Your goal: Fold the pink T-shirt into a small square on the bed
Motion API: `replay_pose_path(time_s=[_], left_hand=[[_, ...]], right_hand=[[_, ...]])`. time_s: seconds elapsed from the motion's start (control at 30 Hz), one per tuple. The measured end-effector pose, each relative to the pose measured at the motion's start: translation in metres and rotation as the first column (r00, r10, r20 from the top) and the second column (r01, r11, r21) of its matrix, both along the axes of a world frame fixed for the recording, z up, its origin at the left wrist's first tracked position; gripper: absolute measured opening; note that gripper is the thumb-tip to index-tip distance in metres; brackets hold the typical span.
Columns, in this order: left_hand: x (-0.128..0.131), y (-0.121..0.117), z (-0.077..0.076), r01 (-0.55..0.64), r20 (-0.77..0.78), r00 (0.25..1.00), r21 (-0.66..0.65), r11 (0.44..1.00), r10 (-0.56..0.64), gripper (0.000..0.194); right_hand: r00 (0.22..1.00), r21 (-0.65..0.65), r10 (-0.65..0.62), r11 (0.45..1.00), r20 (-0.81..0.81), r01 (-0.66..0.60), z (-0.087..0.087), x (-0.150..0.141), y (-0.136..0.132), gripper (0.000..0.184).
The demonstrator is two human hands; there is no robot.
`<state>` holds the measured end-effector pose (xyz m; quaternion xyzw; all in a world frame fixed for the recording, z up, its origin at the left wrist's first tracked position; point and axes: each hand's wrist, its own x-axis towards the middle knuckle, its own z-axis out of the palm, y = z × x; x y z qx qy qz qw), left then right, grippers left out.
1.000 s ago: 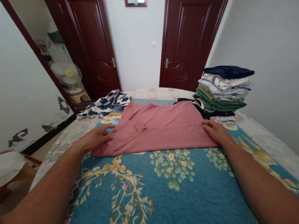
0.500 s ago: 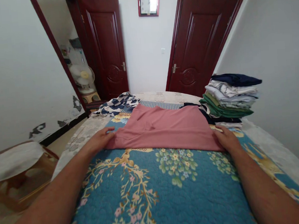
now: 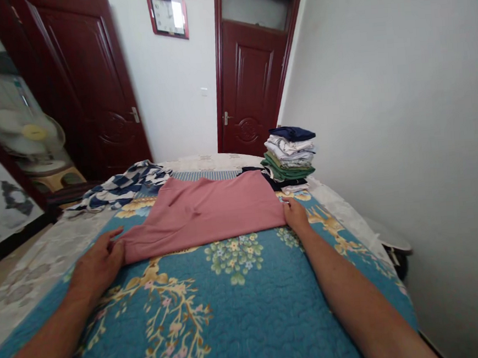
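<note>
A pink garment (image 3: 208,211) lies folded and flat on a blue floral quilt (image 3: 240,305) that covers the bed. My left hand (image 3: 99,264) rests at the garment's near left corner, fingers curled onto the cloth edge. At the near right corner my right hand (image 3: 295,214) pinches the fabric. Both forearms stretch out over the quilt.
A stack of folded clothes (image 3: 290,155) stands at the far right of the bed. A blue-and-white checked garment (image 3: 117,186) lies loose at the far left. Two dark red doors (image 3: 248,90), a wall clock (image 3: 167,15) and a fan (image 3: 32,137) are beyond. A white wall runs along the right.
The view has swung to the right and both hands have drawn the pink garment's near edge a little towards me and leftward. The grip on the two corners is unchanged.
</note>
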<state>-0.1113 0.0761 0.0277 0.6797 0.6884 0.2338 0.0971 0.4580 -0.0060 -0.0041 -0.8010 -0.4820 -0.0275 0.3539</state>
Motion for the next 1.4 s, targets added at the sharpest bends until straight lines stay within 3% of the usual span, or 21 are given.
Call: replay_pose_path(time_s=[0.37,0.67,0.93,1.1,1.27,1.4], left_hand=[[-0.009,-0.035,0.012,-0.029,0.045,0.998,-0.059,0.998,0.032,0.052],[-0.02,-0.079,0.005,0.015,0.087,0.996,-0.038,0.999,-0.012,0.055],[-0.03,-0.112,0.002,0.119,0.115,0.988,-0.127,0.985,-0.104,0.056],[-0.042,-0.104,0.005,0.187,0.007,0.982,-0.222,0.957,-0.19,0.057],[-0.028,-0.075,0.032,0.17,-0.215,0.952,-0.221,0.96,-0.218,0.06],[0.017,-0.046,0.042,0.212,-0.262,0.929,-0.198,0.957,-0.26,0.058]], right_hand=[[0.996,-0.151,-0.031,0.988,0.087,0.043,-0.002,0.008,-0.04,0.043],[0.989,-0.219,-0.06,0.972,0.133,0.088,0.001,0.005,-0.102,0.04],[0.985,-0.248,-0.021,0.967,0.171,0.063,-0.006,0.013,-0.148,0.039],[0.982,-0.352,0.006,0.934,0.187,0.061,0.004,0.011,-0.157,0.034],[0.931,-0.42,-0.043,0.884,0.362,0.204,0.03,-0.001,-0.151,0.033],[0.917,-0.364,0.146,0.931,0.37,-0.001,0.053,-0.028,-0.123,0.033]])
